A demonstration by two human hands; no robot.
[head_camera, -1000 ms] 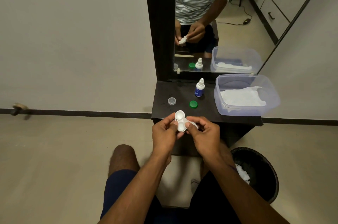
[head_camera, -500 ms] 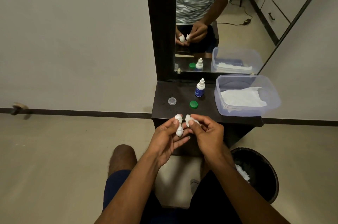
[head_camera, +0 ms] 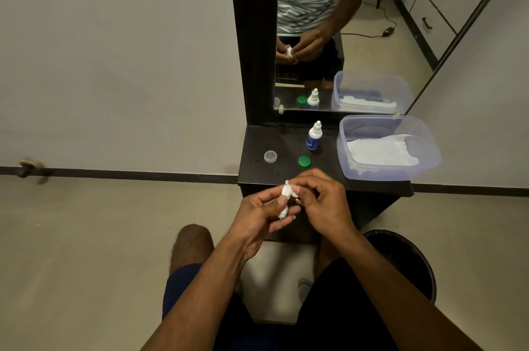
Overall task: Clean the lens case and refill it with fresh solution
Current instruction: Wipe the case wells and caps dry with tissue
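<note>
A white lens case point(head_camera: 284, 201) stands on edge in front of the dark shelf point(head_camera: 257, 170), pinched by my left hand point(head_camera: 259, 214). My right hand point(head_camera: 323, 201) pinches a small white tissue wad point(head_camera: 292, 189) against the case's upper cup. On the shelf lie the case's two loose caps, one clear point(head_camera: 270, 156) and one green point(head_camera: 304, 162). A small blue and white solution bottle point(head_camera: 314, 136) stands upright behind them, its cap on.
A clear plastic tub point(head_camera: 429, 150) holding white tissues sits on the shelf's right. A black waste bin point(head_camera: 412, 259) with crumpled tissue stands on the floor at lower right. A mirror point(head_camera: 343, 35) rises behind the shelf. My knees are below.
The case has turned from flat-facing to edge-on in my left hand. My right hand drew apart with the tissue, then came back against the upper cup.
</note>
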